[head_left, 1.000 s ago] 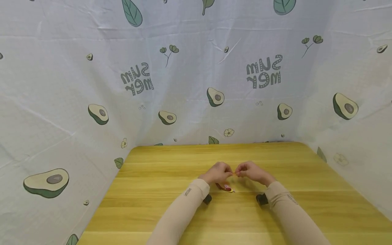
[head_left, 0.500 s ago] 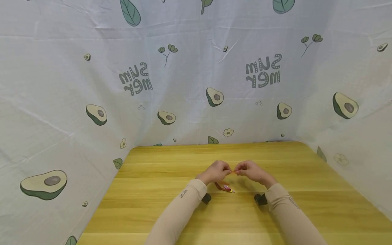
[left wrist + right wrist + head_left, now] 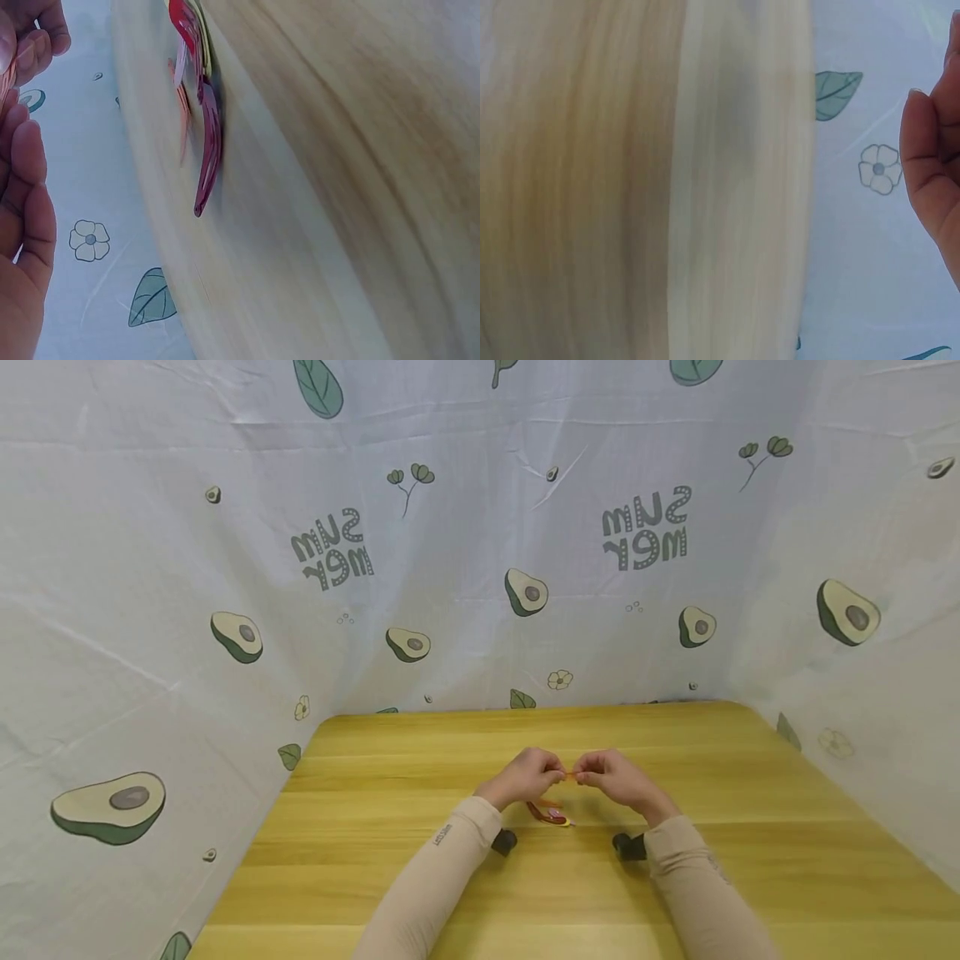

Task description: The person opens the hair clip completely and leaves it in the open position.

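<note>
In the head view, my left hand (image 3: 522,776) and my right hand (image 3: 617,777) meet above the table. Between their fingertips they pinch a small orange hair clip (image 3: 571,774), one end each. A sliver of this orange clip (image 3: 8,77) shows in the left wrist view. Below the hands lies a cluster of snap hair clips: a maroon clip (image 3: 211,142), a red clip (image 3: 180,16), a pink clip (image 3: 179,66), another orange clip (image 3: 184,112) and a yellow clip (image 3: 205,45). The right wrist view shows only part of my right hand (image 3: 934,154), its fingertips partly cut off.
The wooden table (image 3: 405,752) spreads under both arms. A white cloth (image 3: 465,552) with avocado and leaf prints hangs behind and at the sides. Black wrist cameras sit under the left wrist (image 3: 504,841) and the right wrist (image 3: 628,847).
Both hands have risen slightly in the head view, still pinching the orange clip. More of the clips on the table shows beneath the left hand.
</note>
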`<state>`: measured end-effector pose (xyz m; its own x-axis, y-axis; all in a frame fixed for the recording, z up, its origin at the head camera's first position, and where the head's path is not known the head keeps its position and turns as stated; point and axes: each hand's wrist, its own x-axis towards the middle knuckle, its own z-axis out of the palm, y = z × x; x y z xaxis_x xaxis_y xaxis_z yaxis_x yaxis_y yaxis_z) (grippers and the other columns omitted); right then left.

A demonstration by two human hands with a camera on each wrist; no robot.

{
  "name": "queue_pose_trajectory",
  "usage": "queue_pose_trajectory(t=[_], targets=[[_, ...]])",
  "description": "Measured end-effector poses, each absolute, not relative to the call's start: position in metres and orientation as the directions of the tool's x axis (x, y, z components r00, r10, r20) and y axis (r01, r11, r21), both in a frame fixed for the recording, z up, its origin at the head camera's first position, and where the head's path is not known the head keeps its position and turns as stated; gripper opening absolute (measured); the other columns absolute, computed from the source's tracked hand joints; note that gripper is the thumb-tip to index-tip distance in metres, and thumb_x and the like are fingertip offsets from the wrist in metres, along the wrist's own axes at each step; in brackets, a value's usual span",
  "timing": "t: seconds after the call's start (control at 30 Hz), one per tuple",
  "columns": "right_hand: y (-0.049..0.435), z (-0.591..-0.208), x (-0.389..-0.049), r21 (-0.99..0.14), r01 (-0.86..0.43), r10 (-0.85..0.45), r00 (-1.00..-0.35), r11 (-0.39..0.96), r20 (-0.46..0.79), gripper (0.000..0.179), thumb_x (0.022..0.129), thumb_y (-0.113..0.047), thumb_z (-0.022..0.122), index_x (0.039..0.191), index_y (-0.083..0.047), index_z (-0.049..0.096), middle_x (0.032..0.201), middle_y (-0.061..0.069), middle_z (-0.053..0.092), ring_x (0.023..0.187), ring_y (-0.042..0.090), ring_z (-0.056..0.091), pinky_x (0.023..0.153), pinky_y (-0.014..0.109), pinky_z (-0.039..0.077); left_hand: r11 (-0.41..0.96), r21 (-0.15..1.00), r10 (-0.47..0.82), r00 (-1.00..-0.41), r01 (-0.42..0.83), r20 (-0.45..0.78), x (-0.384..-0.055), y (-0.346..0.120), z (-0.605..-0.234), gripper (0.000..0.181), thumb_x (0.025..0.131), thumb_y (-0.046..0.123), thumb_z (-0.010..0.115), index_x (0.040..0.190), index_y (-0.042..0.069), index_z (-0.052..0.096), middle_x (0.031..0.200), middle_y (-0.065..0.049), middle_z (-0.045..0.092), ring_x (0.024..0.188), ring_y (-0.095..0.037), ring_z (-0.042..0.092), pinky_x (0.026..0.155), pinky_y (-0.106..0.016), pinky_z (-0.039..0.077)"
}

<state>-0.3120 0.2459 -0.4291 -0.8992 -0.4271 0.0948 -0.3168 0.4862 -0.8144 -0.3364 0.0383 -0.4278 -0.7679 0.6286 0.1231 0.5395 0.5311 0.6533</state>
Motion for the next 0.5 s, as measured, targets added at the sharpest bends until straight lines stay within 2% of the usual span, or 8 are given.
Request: queue_pose_trajectory(t=[0.3, 0.5], targets=[[0.2387, -0.4313, -0.3066, -0.837, -0.309, -0.421, -0.901, 0.452, 0.105, 0.019, 0.102, -0.006, 0.055, 0.103, 0.011, 0.063, 0.100, 0.025, 0.066, 0.090, 0.028, 0.061, 0.087, 0.046, 0.049, 0.507, 0.662, 0.645, -0.753, 0.552, 0.133, -0.3349, 0.0296, -0.4299, 0.021, 0.102, 0.013, 0.057, 0.099, -0.003, 0.071, 0.092, -0.018, 0.070, 0.060, -0.004, 0.046, 0.053, -0.017, 0.040], [0.2389, -0.4381, -0.3051, -0.844, -0.317, -0.434, -0.894, 0.432, 0.114, 0.021, 0.102, -0.008, 0.055, 0.105, 0.011, 0.064, 0.102, 0.024, 0.067, 0.093, 0.027, 0.063, 0.087, 0.040, 0.049, 0.499, 0.665, 0.655, -0.744, 0.556, 0.130, -0.3341, 0.0277, -0.4323, 0.021, 0.102, 0.012, 0.057, 0.099, -0.003, 0.071, 0.091, -0.019, 0.070, 0.061, -0.004, 0.045, 0.053, -0.017, 0.039]])
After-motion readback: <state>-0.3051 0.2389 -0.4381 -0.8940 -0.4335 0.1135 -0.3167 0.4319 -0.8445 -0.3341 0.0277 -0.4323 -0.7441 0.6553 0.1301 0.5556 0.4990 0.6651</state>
